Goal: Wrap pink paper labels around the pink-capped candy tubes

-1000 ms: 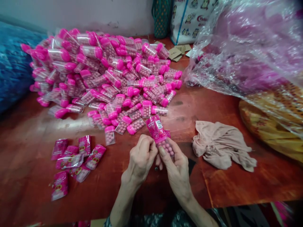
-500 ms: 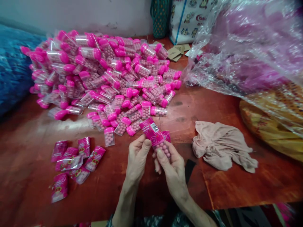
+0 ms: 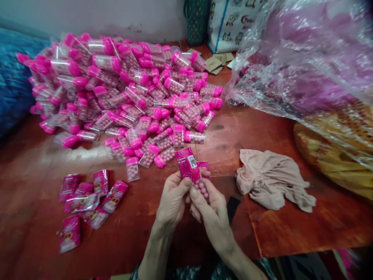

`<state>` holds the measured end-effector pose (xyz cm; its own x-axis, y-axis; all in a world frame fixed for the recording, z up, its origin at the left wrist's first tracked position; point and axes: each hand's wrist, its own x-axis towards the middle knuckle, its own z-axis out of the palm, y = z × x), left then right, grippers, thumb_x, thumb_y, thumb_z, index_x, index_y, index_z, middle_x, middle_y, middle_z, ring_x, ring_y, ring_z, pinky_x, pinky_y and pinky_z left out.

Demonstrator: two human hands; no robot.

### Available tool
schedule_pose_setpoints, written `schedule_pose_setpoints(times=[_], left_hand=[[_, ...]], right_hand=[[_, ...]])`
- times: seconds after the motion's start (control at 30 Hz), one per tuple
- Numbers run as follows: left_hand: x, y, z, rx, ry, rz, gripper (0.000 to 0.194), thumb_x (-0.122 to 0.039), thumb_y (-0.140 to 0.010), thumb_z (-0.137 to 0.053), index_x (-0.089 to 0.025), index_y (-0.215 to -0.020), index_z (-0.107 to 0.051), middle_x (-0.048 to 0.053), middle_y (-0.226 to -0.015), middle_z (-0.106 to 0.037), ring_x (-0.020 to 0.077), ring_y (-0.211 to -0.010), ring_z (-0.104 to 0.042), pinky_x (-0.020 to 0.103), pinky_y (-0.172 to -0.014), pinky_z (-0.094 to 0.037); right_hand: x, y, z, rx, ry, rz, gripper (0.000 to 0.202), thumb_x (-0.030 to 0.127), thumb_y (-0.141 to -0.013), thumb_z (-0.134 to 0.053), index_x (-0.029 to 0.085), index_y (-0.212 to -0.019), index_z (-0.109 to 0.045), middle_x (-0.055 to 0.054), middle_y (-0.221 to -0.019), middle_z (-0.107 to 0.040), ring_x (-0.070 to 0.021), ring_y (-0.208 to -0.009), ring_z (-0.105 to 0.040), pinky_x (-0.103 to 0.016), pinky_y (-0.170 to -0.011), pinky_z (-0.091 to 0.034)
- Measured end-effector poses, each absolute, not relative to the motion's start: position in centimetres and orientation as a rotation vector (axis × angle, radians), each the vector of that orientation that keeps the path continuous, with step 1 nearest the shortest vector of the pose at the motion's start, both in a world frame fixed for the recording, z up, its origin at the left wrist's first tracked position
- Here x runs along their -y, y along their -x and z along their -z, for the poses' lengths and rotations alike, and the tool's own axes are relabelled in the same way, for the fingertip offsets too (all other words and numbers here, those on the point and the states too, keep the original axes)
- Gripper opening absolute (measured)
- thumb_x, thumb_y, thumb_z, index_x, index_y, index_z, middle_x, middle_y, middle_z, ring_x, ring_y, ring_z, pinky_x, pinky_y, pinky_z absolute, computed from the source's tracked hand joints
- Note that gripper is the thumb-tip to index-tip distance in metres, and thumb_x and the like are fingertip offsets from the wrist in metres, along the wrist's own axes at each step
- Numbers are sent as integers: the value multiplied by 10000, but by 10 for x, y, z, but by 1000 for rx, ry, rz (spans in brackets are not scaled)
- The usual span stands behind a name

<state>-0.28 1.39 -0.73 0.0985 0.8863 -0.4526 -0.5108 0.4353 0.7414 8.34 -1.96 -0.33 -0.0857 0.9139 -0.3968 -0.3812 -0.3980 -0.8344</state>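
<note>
Between both hands is a clear container of pink balls (image 3: 201, 187), its upper part covered by a pink printed sleeve (image 3: 187, 163) with a barcode. My left hand (image 3: 174, 196) pinches the sleeve's lower left edge. My right hand (image 3: 211, 210) grips the container from the right, thumb over its front. Another pink printed piece (image 3: 203, 166) shows partly behind the sleeve. Beyond the hands lies a large heap of pink-capped containers (image 3: 134, 97). Several containers in pink printed wrappers (image 3: 115, 196) lie on the table's left.
The red-brown table (image 3: 227, 128) holds a crumpled beige cloth (image 3: 271, 179) at right. Clear plastic wrap (image 3: 271, 77) hangs over a yellow bag (image 3: 329, 151). A blue bag (image 3: 14, 81) is at far left; a white printed bag (image 3: 230, 25) and cardboard pieces (image 3: 214, 64) lie behind.
My left hand has moved right and closed on the sleeve. The sleeve stands more upright and reaches further down the container. The view has shifted slightly.
</note>
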Motion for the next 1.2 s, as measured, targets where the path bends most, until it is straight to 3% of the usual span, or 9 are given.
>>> schedule_pose_setpoints(times=[0.13, 0.3, 0.47, 0.6, 0.77, 0.87, 0.97, 1.07, 1.2], left_hand=[[-14, 2, 6, -1064, -414, -1052, 249, -334, -739, -598, -117, -841, -666, 49, -681, -657, 14, -342, -327, 136, -290, -201], [-16, -5, 1, -1114, -411, -1050, 279, -346, -758, -569, -112, -885, -648, 66, -739, -671, 6, -323, -329, 136, -276, -206], [-14, -11, 0, -1099, -495, -1002, 274, -332, -775, -554, -109, -904, -648, 80, -765, -674, 23, -337, -387, 138, -273, -227], [-11, -13, 2, -1100, -483, -1050, 272, -328, -788, -537, -132, -942, -647, 66, -763, -677, 16, -321, -347, 147, -274, -210], [-3, -19, 5, -1123, -513, -1128, 274, -328, -820, -493, -152, -965, -644, 61, -809, -686, 79, -464, -526, 188, -431, -395], [-1, -20, 4, -1142, -530, -1127, 297, -349, -812, -500, -146, -977, -640, 62, -777, -687, 128, -554, -589, 220, -498, -440], [-3, -15, 2, -1114, -480, -1086, 378, -423, -783, -518, -143, -1016, -619, 62, -699, -678, 134, -494, -578, 211, -402, -405], [-8, -6, 2, -1054, -418, -1111, 455, -488, -777, -488, -145, -1058, -594, 77, -702, -679, 118, -412, -537, 194, -303, -325], [-12, 0, 2, -1048, -389, -1089, 393, -426, -775, -523, -145, -1039, -600, 82, -744, -690, 58, -295, -420, 179, -250, -251]], right_hand=[[18, -85, 7, 707, 1102, -1787, 190, 369, -831, -509, 181, -840, -477, 87, -523, -347, -29, -364, -272, -155, -338, -221], [18, -91, 10, 816, 1171, -1739, 203, 368, -831, -509, 183, -914, -498, 57, -587, -451, -51, -434, -374, -166, -408, -329], [21, -93, 12, 599, 1028, -1897, 187, 371, -862, -465, 196, -802, -438, 115, -474, -311, -20, -315, -208, -139, -309, -243], [23, -90, 11, 545, 1005, -1872, 217, 378, -863, -465, 194, -759, -418, 118, -446, -334, -13, -283, -220, -127, -285, -250], [24, -84, 10, 496, 1024, -1806, 174, 360, -859, -486, 196, -825, -438, 130, -398, -327, -17, -267, -224, -114, -268, -226], [24, -84, 9, 486, 1021, -1802, 167, 353, -853, -500, 197, -838, -443, 131, -396, -329, -17, -268, -218, -115, -267, -222], [21, -87, 7, 511, 980, -1843, 171, 350, -865, -477, 186, -821, -454, 125, -410, -337, -11, -261, -210, -118, -262, -224], [19, -88, 5, 528, 952, -1896, 206, 355, -870, -464, 176, -770, -448, 86, -512, -447, 10, -261, -215, -118, -258, -230], [19, -86, 6, 531, 973, -1929, 213, 374, -866, -460, 184, -774, -433, 92, -516, -449, 11, -252, -220, -116, -250, -228]])
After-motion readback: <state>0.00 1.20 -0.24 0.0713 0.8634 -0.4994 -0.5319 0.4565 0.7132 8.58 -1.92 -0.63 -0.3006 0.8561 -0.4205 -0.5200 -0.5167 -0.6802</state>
